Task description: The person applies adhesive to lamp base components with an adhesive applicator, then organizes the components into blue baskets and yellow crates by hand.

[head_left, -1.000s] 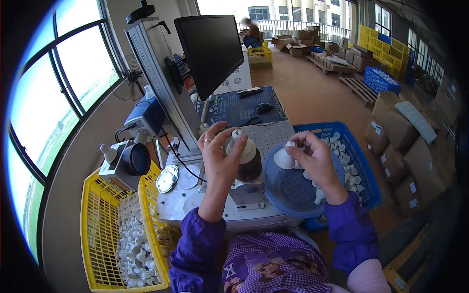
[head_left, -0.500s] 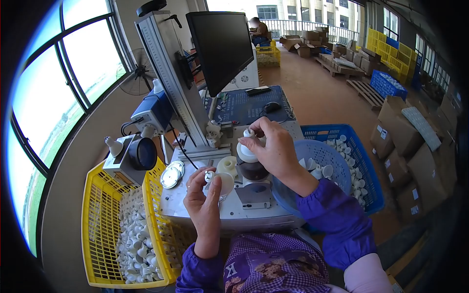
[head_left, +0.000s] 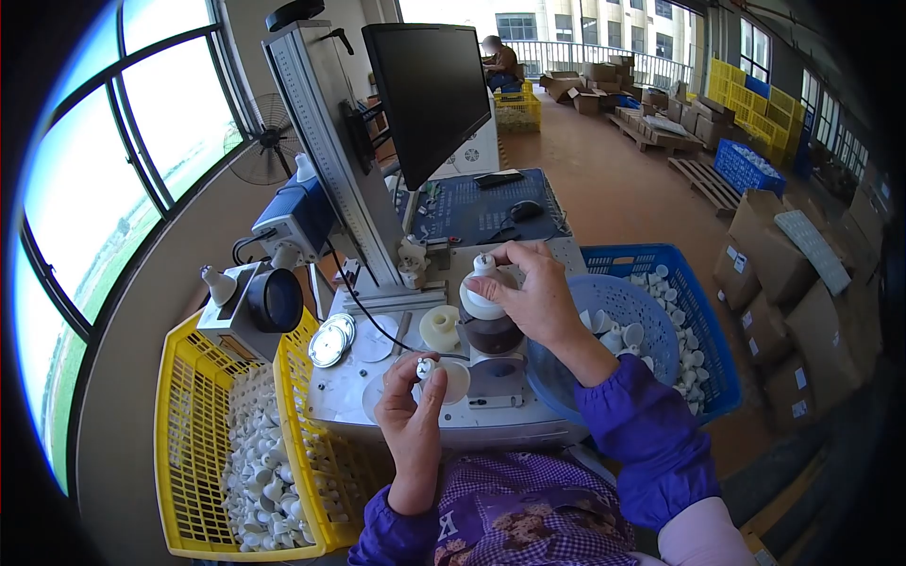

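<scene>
My left hand [head_left: 412, 429] pinches a white bulb housing [head_left: 456, 381] by its narrow pinned base, wide end facing away from me, above the near table edge. Farther off, my right hand [head_left: 540, 297] has thumb and fingers closed on the neck of a second white bulb housing [head_left: 477, 300]. That one stands upright, pins up, right over a dark round fixture [head_left: 493, 337] on the machine table. A cream plastic ring [head_left: 440, 326] lies left of the fixture. Beneath my right forearm, a pale blue basin [head_left: 557, 373] holds several more housings.
A yellow crate [head_left: 179, 443] full of white housings stands at left, a blue crate [head_left: 722, 377] of them at right. The laser head's dark lens [head_left: 276, 297] juts out at left. A monitor [head_left: 429, 94] rises behind; metal discs [head_left: 330, 341] lie on the table. Another person sits far back.
My left hand has shifted right and slightly down with its housing, uncovering a pale disc on the table. My right hand has come down a little, still holding the other housing over the fixture.
</scene>
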Demonstrator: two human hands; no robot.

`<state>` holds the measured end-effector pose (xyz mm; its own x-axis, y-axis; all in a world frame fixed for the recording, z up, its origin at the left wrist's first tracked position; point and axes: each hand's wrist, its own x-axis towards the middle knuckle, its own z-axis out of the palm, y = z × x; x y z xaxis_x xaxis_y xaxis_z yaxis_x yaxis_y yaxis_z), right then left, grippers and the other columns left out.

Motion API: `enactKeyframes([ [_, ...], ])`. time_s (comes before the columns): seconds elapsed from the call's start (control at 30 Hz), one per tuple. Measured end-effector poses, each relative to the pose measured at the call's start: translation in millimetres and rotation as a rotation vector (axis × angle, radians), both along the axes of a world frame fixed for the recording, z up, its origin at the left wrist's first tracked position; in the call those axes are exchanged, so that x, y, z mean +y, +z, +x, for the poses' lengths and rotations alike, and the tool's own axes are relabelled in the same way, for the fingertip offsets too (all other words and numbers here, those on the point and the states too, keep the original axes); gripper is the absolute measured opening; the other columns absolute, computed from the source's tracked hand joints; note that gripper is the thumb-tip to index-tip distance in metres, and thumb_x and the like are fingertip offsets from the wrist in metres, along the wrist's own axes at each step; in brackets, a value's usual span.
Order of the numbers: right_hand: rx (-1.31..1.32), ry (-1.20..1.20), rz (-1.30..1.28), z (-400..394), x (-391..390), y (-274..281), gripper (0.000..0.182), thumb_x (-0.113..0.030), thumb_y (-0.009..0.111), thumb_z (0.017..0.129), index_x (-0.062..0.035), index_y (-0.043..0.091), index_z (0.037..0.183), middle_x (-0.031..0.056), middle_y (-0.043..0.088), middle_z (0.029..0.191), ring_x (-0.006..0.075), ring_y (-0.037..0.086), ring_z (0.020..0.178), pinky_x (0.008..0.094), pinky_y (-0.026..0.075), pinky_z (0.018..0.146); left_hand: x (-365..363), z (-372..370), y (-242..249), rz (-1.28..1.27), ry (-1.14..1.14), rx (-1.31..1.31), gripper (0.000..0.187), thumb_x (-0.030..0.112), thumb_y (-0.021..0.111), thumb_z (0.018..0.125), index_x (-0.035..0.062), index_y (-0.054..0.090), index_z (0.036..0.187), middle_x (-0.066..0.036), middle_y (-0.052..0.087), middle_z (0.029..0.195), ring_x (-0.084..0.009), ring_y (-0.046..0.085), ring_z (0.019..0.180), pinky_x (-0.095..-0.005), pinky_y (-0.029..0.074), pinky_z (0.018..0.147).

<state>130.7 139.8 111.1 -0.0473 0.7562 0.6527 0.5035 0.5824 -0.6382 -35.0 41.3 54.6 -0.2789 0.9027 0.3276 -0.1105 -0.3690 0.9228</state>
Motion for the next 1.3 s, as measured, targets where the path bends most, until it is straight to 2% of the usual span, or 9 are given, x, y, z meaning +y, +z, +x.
enactKeyframes([
  [0.37, -0.023, -0.038, 0.009, -2.2, 0.3, -2.2, 0.034, -0.037, 0.076, 0.070, -0.0093, 0.061, 0.084, 0.0038, 0.063, 0.084, 0.0228, 0.050, 0.092, 0.0412, 0.028, 0.084, -11.8, 9.9, -8.2, -0.051, -0.065, 0.002, 0.017, 0.007, 0.065, 0.083, 0.0007, 0.063, 0.099, -0.007, 0.059, 0.103, -0.0157, 0.050, 0.102, -0.0282, 0.037, 0.092],
  [0.57, 0.161, 0.079, 0.062, 30.9, 9.0, -8.0, 0.043, -0.041, 0.068, 0.080, -0.0016, 0.062, 0.096, 0.0086, 0.064, 0.088, 0.0244, 0.058, 0.086, 0.0333, 0.047, 0.074, -23.0, 7.9, -13.9, -0.072, -0.063, 0.023, 0.017, 0.004, 0.065, 0.082, 0.0002, 0.063, 0.099, -0.007, 0.059, 0.103, -0.0157, 0.051, 0.102, -0.0282, 0.038, 0.091],
  [0.67, 0.299, -0.013, -0.203, 80.0, 18.6, -17.1, 0.037, -0.034, 0.069, 0.081, -0.0025, 0.062, 0.099, 0.0103, 0.066, 0.088, 0.0255, 0.061, 0.081, 0.0346, 0.047, 0.074, -30.8, 4.0, -25.9, -0.117, -0.070, -0.019, 0.017, 0.003, 0.064, 0.082, -0.0001, 0.063, 0.099, -0.007, 0.058, 0.104, -0.0154, 0.052, 0.101, -0.0278, 0.038, 0.091],
  [0.77, -0.086, -0.142, -0.259, 121.5, 38.2, -59.6, 0.028, -0.025, 0.067, 0.081, -0.0029, 0.064, 0.098, 0.0113, 0.066, 0.087, 0.0279, 0.063, 0.077, 0.0354, 0.049, 0.072, -37.5, 9.8, -35.1, -0.155, -0.097, -0.043, 0.017, 0.002, 0.065, 0.082, -0.0001, 0.063, 0.099, -0.007, 0.058, 0.105, -0.0150, 0.052, 0.100, -0.0277, 0.039, 0.090],
  [0.83, -0.594, -0.087, -0.264, 134.1, 38.2, -91.0, 0.018, -0.016, 0.065, 0.078, -0.0048, 0.066, 0.093, 0.0109, 0.067, 0.091, 0.0306, 0.063, 0.085, 0.0394, 0.048, 0.078, -41.7, 19.0, -33.1, -0.198, -0.128, -0.054, 0.016, 0.003, 0.065, 0.082, -0.0001, 0.063, 0.098, -0.007, 0.059, 0.104, -0.0153, 0.052, 0.100, -0.0284, 0.039, 0.090],
  [0.93, -0.921, -0.210, -0.281, 132.4, 38.5, -129.0, 0.013, -0.012, 0.064, 0.077, -0.0072, 0.068, 0.088, 0.0110, 0.066, 0.093, 0.0324, 0.062, 0.091, 0.0452, 0.046, 0.084, -45.1, 27.1, -41.1, -0.191, -0.160, -0.020, 0.016, 0.004, 0.066, 0.082, 0.0000, 0.063, 0.097, -0.008, 0.060, 0.102, -0.0163, 0.051, 0.099, -0.0290, 0.038, 0.090],
  [1.03, -1.220, -0.215, -0.455, 133.8, 51.7, -148.8, 0.027, -0.010, 0.065, 0.073, -0.0103, 0.064, 0.100, 0.0111, 0.062, 0.107, 0.0318, 0.056, 0.101, 0.0467, 0.039, 0.092, -47.5, 32.0, -38.8, -0.186, -0.163, -0.035, 0.016, 0.005, 0.067, 0.081, 0.0006, 0.064, 0.096, -0.008, 0.062, 0.100, -0.0171, 0.051, 0.100, -0.0295, 0.037, 0.091],
  [1.17, -1.134, -0.185, -0.428, 134.8, 52.3, -164.8, 0.023, -0.008, 0.063, 0.072, -0.0080, 0.064, 0.095, 0.0112, 0.064, 0.101, 0.0332, 0.058, 0.098, 0.0452, 0.043, 0.088, -51.9, 30.1, -43.8, -0.209, -0.159, -0.073, 0.017, 0.005, 0.068, 0.080, 0.0011, 0.064, 0.096, -0.007, 0.062, 0.099, -0.0169, 0.050, 0.100, -0.0299, 0.037, 0.091],
  [1.3, -0.582, -0.018, -0.500, 120.6, 18.7, -100.9, 0.025, -0.012, 0.068, 0.072, -0.0025, 0.065, 0.096, 0.0133, 0.066, 0.093, 0.0319, 0.062, 0.088, 0.0385, 0.047, 0.080, -54.1, 29.8, -45.1, -0.186, -0.154, -0.031, 0.017, 0.006, 0.069, 0.080, 0.0021, 0.065, 0.096, -0.006, 0.062, 0.099, -0.0169, 0.050, 0.100, -0.0297, 0.037, 0.090],
])
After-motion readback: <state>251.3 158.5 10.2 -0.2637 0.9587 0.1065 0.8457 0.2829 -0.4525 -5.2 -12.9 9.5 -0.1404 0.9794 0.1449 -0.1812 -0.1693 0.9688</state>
